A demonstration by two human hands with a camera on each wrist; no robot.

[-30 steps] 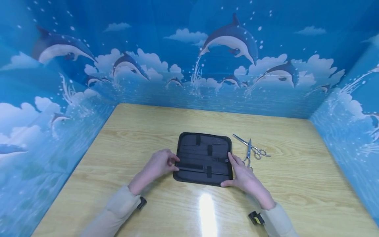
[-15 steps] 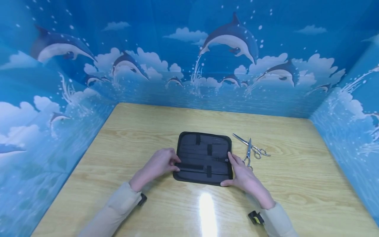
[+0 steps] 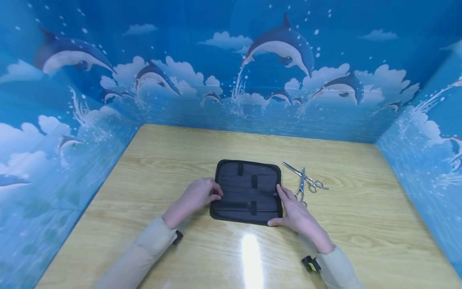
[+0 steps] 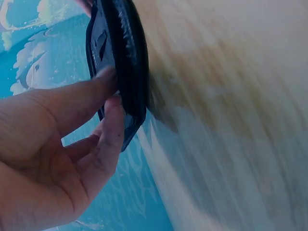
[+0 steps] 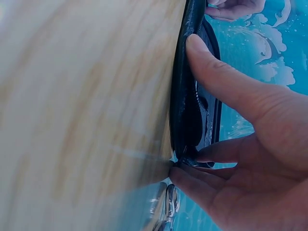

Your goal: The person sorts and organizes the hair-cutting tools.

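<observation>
A black scissors case (image 3: 234, 188) lies on the table with its inner side up, showing slots and dark elastic loops. My left hand (image 3: 197, 196) is at its left side; the thumb and index finger come together at the case's edge, as the left wrist view shows up close. My right hand (image 3: 298, 213) holds the near right corner, thumb (image 5: 199, 48) along the front edge and fingers at the right side. Just right of the case lie scissors (image 3: 302, 184) and thinning shears (image 3: 311, 182), both silver, crossing each other.
All this stands on a wood-grain table (image 3: 173, 152) with a bright reflection near its front. Blue dolphin-print walls (image 3: 231, 60) close off the back and both sides. Dark camera mounts (image 3: 311, 264) sit at the wrists.
My left hand has shifted a little farther up the case's left edge and inward, its thumb closing toward the fingers. The right hand and both pairs of shears have stayed put.
</observation>
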